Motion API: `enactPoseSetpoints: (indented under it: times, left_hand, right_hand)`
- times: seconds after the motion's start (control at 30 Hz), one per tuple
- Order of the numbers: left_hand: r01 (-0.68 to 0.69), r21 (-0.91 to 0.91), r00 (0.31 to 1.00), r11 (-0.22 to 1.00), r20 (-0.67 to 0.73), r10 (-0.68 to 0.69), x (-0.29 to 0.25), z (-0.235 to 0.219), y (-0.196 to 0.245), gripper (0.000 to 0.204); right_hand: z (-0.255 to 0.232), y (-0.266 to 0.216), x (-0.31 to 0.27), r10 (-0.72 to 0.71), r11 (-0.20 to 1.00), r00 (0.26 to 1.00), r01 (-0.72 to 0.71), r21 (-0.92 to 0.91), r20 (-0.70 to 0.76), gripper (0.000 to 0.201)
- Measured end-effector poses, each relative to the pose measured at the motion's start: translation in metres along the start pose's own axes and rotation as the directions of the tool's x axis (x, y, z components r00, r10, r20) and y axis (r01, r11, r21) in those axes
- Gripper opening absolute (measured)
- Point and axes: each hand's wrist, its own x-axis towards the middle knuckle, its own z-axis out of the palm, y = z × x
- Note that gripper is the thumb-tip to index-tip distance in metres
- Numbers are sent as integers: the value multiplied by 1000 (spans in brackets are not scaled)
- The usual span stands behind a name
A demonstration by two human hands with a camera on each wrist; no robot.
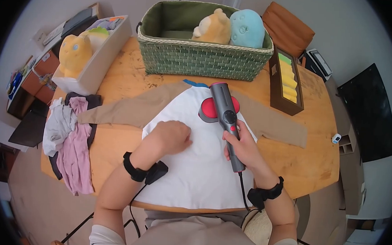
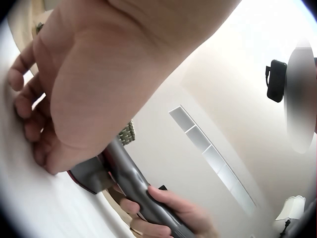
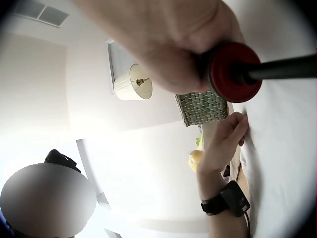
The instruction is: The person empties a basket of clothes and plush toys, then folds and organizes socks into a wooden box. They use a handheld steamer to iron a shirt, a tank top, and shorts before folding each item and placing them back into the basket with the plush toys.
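Observation:
A long-sleeved shirt point(image 1: 201, 176) with a white body, tan sleeves and a blue collar lies spread on the table. My right hand point(image 1: 245, 145) grips the handle of a grey-and-red corded handheld appliance point(image 1: 223, 97), whose wide head with rounded red parts lies over the upper front of the shirt. My left hand point(image 1: 170, 136) is on the left side of the white body. Its loosely bent fingers point(image 2: 32, 91) rest on the cloth in the left wrist view. The red-rimmed handle end point(image 3: 237, 72) shows close up in the right wrist view.
A green woven basket point(image 1: 199, 62) with two plush toys stands at the back of the wooden table point(image 1: 312, 161). A white bin point(image 1: 113, 45) with a yellow plush and folded clothes point(image 1: 76, 133) are left. A brown box point(image 1: 279, 82) of rolled yellow cloths stands right. The appliance's cord point(image 1: 244, 193) crosses the front edge.

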Motion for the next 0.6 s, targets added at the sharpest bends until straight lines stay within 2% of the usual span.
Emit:
enactPoseSetpoints:
  times: [0.13, 0.17, 0.23, 0.37, 0.43, 0.6]
  left_hand:
    - [-214, -142, 961, 967, 149, 234, -19, 9, 26, 25]
    - [-213, -141, 961, 967, 147, 233, -19, 12, 31, 25]
    - [-212, -30, 946, 977, 246, 213, -18, 16, 39, 29]
    - [-201, 62, 940, 978, 295, 174, -29, 12, 61, 35]
    - [-301, 86, 892, 950, 376, 249, -37, 16, 72, 38]
    - [-314, 120, 898, 942, 360, 253, -47, 35, 87, 38]
  right_hand:
    - [1, -1, 18, -3, 1000, 1000, 3, 29, -21, 56]
    - [3, -1, 22, -12, 999, 999, 14, 38, -43, 52]
    - [5, -4, 28, -22, 999, 999, 24, 35, -49, 52]
    - [8, -9, 40, -8, 1000, 995, 9, 11, -99, 53]
    - [8, -10, 45, -27, 999, 995, 30, 26, -96, 54]
    - [10, -6, 54, -46, 997, 993, 51, 51, -104, 55]
